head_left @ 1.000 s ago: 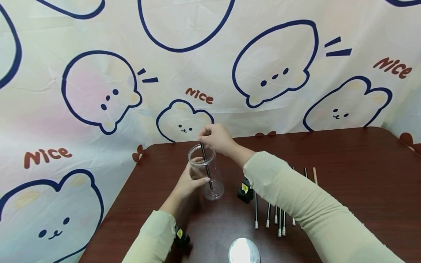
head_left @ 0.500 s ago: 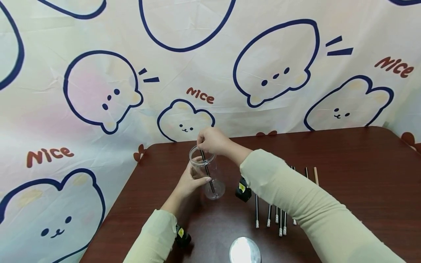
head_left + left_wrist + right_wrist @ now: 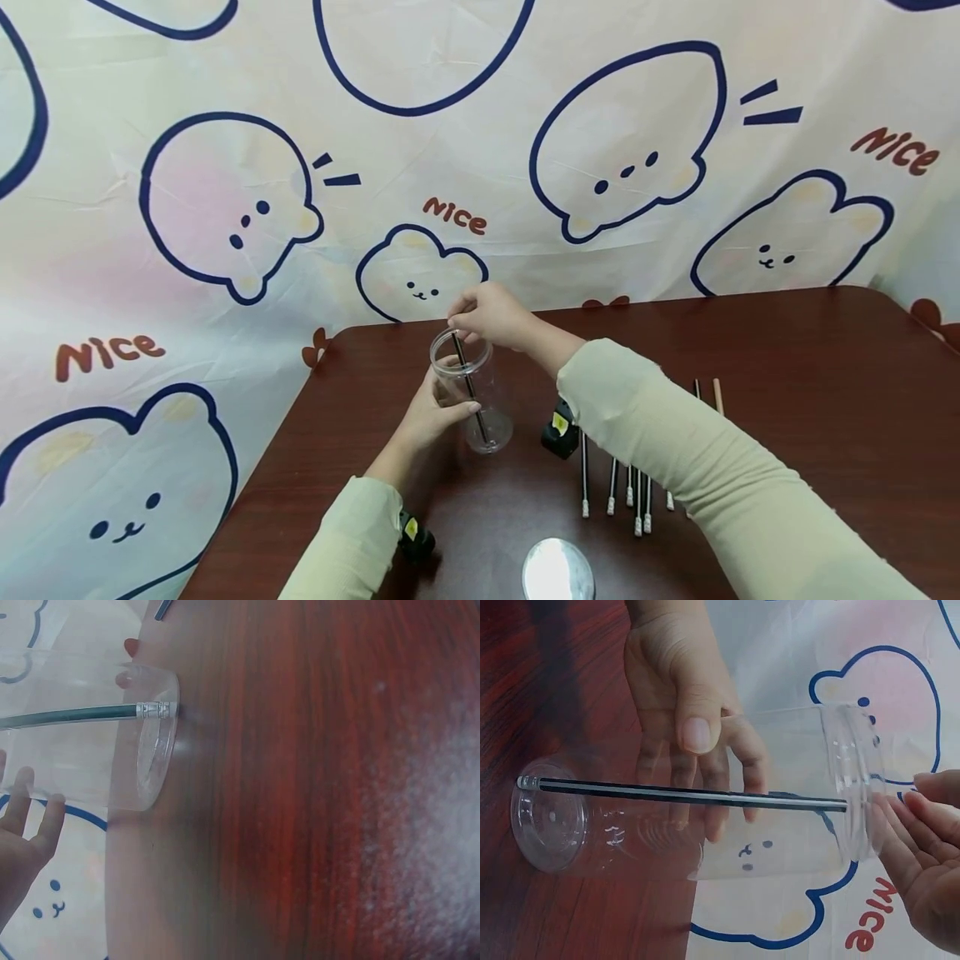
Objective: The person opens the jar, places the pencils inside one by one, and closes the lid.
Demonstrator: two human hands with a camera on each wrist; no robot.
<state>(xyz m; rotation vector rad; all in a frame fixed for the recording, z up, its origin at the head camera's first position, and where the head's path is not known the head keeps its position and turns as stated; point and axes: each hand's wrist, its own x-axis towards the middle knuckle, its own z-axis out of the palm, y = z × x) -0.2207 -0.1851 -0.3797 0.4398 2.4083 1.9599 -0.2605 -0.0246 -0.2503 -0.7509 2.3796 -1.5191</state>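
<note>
A clear plastic jar [image 3: 495,433] stands upright, tipped slightly in the head view, on the brown table. My left hand [image 3: 433,412] grips its side, thumb in front and fingers wrapped behind. Inside the jar leans a black-and-silver striped pencil [image 3: 697,795], eraser end down at the jar's bottom. Its upper end reaches just to the jar's neck. My right hand [image 3: 495,318] hovers at the mouth; in the right wrist view its loosely bent fingers [image 3: 922,825] are at the rim, apart from the pencil's tip, holding nothing.
Several pencils [image 3: 638,500] lie on the table [image 3: 810,400] at the right, partly hidden under the right sleeve. A shiny round lid [image 3: 558,571] lies near the front. Behind the table hangs a cartoon-print cloth [image 3: 450,150].
The right hand lowered the pencil into the jar, let go of it, and rose slightly off its upper end. The left hand and jar have stayed in place.
</note>
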